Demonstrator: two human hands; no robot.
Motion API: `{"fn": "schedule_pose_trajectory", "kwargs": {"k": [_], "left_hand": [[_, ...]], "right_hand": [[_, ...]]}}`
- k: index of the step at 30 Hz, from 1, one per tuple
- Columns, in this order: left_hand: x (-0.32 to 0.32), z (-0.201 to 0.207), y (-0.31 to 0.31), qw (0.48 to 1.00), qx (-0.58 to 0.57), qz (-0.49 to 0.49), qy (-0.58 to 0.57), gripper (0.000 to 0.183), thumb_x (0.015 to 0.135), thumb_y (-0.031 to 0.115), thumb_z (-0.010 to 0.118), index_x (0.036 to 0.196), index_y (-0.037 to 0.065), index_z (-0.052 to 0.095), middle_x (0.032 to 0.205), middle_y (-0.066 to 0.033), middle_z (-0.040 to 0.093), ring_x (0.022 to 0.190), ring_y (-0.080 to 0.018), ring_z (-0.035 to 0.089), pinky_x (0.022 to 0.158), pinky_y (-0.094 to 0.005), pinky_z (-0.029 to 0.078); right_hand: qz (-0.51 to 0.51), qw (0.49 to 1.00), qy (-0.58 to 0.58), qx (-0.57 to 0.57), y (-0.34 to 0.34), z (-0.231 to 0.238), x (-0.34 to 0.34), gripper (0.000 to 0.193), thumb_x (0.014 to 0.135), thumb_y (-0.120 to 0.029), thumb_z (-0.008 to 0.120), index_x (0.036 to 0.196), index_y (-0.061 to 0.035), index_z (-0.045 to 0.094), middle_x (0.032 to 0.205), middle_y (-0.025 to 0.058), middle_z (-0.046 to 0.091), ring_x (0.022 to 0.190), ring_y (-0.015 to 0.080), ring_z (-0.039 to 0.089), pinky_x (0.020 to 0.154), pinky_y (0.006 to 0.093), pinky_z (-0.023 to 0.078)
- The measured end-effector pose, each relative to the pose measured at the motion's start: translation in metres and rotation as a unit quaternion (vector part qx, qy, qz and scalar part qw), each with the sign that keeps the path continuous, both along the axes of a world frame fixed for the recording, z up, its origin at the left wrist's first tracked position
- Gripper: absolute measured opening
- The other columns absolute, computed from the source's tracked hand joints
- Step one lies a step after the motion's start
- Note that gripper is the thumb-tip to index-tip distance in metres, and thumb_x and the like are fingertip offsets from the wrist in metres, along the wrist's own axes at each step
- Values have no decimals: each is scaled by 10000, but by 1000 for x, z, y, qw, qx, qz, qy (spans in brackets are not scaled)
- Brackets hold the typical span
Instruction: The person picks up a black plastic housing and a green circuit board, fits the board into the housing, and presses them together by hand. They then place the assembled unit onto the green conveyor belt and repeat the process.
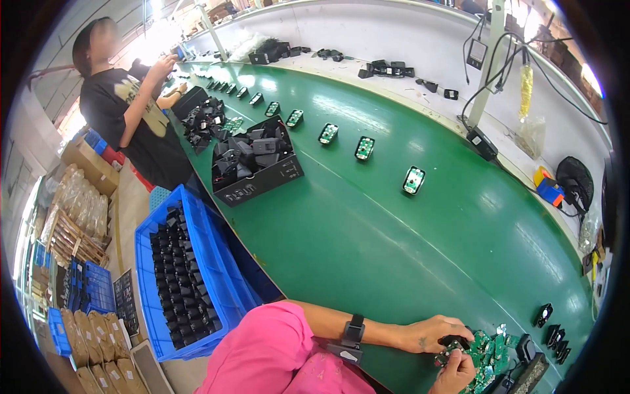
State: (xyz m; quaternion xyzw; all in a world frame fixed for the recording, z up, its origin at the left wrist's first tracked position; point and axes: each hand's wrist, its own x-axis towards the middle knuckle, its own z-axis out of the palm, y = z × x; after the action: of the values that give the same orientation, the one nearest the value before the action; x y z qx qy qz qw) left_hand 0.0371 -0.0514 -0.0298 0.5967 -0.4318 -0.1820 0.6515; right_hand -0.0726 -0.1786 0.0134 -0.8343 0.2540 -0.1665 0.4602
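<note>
Both of my hands are together at the lower right, at the near edge of the green table. My left hand (433,333), below a pink sleeve and a black wristband, is closed on a small black plastic housing (450,341). Just beneath it, my right hand (455,375) pinches a small circuit board (449,356) against that housing; fingers partly cover both. Beside my fingers lies a heap of green circuit boards (489,354). Black housings (556,341) stand in a short row to the right of the heap.
A line of black housings with boards inside (413,180) runs along the green table (341,230). A black box (262,184) full of black parts stands left. Below it is a blue crate (220,276) of black pieces. A co-worker (131,111) stands at the far left.
</note>
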Motion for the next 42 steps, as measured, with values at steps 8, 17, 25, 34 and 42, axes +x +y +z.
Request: {"fn": "schedule_pose_trajectory", "kwargs": {"k": [8, 17, 25, 34, 42], "left_hand": [[6, -5, 2, 996, 14, 83, 8, 569, 858, 2, 507, 1417, 111, 493, 1208, -194, 602, 983, -368, 615, 878, -402, 491], [2, -5, -8, 994, -3, 50, 97, 564, 853, -50, 477, 1398, 91, 509, 1225, -176, 649, 989, -287, 670, 864, -345, 529], [14, 2, 19, 962, 42, 40, 269, 403, 971, 70, 573, 1369, 45, 509, 1212, -102, 629, 941, -140, 666, 736, -260, 589], [10, 6, 9, 960, 37, 55, 271, 292, 995, 71, 542, 1283, 26, 524, 1067, -141, 649, 743, -153, 684, 553, -259, 590], [3, 4, 11, 976, 35, 88, 193, 262, 977, 16, 542, 1239, 40, 547, 1036, -140, 672, 737, -158, 690, 583, -257, 595]], "right_hand": [[106, 989, -15, -101, 10, -3, 4, 370, 999, -284, 569, 814, 30, 636, 646, 193, 554, 563, 339, 515, 552, 436, 417], [48, 995, -33, -83, -11, -31, 1, 253, 965, -141, 609, 795, 46, 618, 637, 78, 578, 620, 129, 534, 568, 303, 434], [49, 992, -26, -113, 18, -25, 26, 323, 930, -181, 654, 675, 3, 578, 580, 144, 555, 484, 275, 519, 479, 394, 379], [49, 998, -24, -5, 22, -19, 27, 444, 949, -95, 590, 1372, -4, 491, 752, 88, 647, 636, 128, 624, 567, 289, 491], [65, 998, -11, 20, 27, -21, 25, 443, 1002, -126, 500, 1425, -6, 441, 1046, 229, 675, 826, 350, 703, 689, 405, 549]]}}
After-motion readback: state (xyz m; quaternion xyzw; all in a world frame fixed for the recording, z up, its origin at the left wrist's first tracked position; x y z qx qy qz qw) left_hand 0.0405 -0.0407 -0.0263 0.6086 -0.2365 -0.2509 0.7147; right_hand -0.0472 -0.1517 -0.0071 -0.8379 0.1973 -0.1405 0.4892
